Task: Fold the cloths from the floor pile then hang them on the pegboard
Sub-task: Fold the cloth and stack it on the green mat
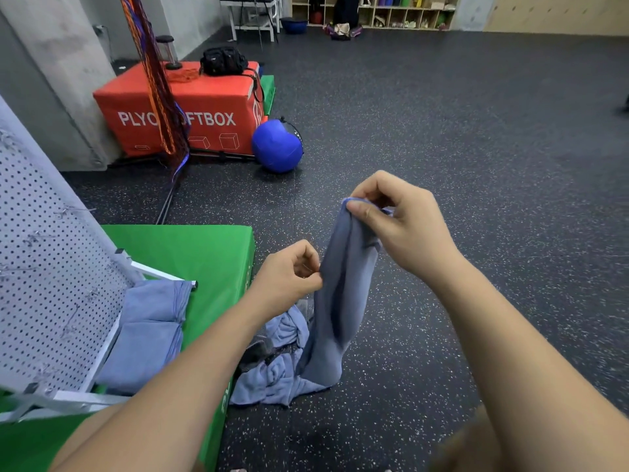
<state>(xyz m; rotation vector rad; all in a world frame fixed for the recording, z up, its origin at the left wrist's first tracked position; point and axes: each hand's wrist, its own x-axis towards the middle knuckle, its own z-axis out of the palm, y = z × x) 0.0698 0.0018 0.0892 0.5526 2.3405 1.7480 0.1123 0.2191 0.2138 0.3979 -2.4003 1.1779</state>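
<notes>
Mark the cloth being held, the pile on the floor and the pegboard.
held cloth (340, 294), head view, middle of the hanging fabric
floor pile (272, 383), head view, crumpled blue folds near its front
pegboard (51, 267), head view, bare stretch of the perforated panel

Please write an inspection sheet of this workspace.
Surface: dark speckled floor; green mat at left.
Job's things: blue cloth held up; cloth pile under it on the floor; pegboard on the mat, folded cloths at its foot.
Clutter: red box, blue ball, black bag.
Hands: right hand pinches the cloth's top; left hand pinches its edge.
Cables: striped cords hang by the red box.
Surroundings: shelves at far wall.
</notes>
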